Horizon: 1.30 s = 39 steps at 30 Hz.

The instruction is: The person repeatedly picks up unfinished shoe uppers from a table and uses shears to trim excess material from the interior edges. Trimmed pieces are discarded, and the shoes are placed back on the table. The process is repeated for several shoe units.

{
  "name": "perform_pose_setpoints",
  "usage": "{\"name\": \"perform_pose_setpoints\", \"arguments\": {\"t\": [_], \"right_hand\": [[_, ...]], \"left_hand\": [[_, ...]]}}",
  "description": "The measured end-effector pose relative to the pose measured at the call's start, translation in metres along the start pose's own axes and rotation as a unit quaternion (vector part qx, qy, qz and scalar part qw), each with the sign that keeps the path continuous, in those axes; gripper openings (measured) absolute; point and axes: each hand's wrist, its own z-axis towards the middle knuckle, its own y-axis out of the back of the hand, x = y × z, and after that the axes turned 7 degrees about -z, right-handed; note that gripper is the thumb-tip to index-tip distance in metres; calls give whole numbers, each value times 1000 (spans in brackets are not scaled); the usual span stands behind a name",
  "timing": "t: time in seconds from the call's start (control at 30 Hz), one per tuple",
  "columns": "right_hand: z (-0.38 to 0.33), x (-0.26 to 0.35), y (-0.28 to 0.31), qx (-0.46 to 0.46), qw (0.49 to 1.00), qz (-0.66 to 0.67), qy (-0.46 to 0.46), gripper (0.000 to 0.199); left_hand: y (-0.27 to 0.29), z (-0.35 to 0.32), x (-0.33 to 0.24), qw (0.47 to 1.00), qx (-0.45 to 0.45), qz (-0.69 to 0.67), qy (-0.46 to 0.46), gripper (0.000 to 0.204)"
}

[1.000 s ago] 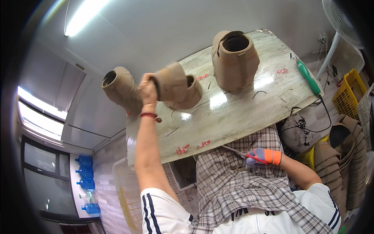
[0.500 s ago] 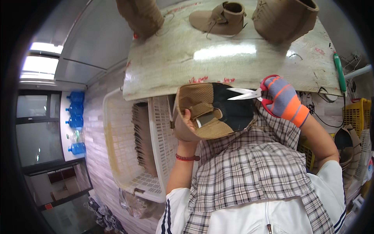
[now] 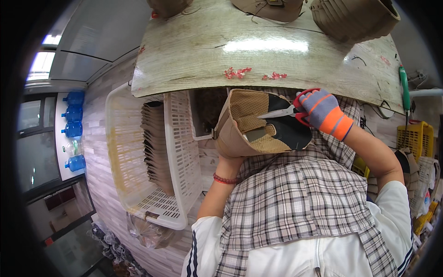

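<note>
My left hand, bare with a red bead bracelet at the wrist, grips a tan shoe upper from its near left side; most of the fingers are hidden behind it. The upper's inside faces me, with tan mesh lining on the left and black lining on the right. In a grey and orange glove, my right hand is closed on the red handles of a pair of scissors. Their blades lie nearly together and point left over the upper's opening. Whether the tips touch the lining I cannot tell.
A wood-patterned table spans ahead, with a finished-looking tan shoe upper and a stack of uppers at its far side. A white basket holding several brown pieces stands left. A green-handled tool hangs at the table's right edge.
The scissors have moved left, deeper over the upper, and their blades have come together. The upper is tilted slightly more upright. My view has shifted, so the table's far items sit higher.
</note>
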Motion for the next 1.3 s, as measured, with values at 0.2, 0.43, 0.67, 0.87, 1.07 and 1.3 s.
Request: {"name": "perform_pose_setpoints", "arguments": {"t": [0.2,0.43,0.67,0.87,1.07,1.3], "right_hand": [[0,-2,3,-50,997,63,-13,30],[37,29,9,-78,992,52,80,33],[37,28,14,-82,991,70,82,23],[30,20,23,-112,989,76,63,24],[30,23,15,-57,993,103,20,28],[-27,24,4,29,982,183,-26,30]], "left_hand": [[-1,1,-14,933,15,-340,114,58],[-12,4,-21,998,5,-50,-34,54],[-8,4,-15,962,4,-266,65,46],[-18,7,-32,952,-18,-294,76,47],[24,11,25,982,-34,134,-127,48],[57,-15,-19,903,47,-264,336,29]]}}
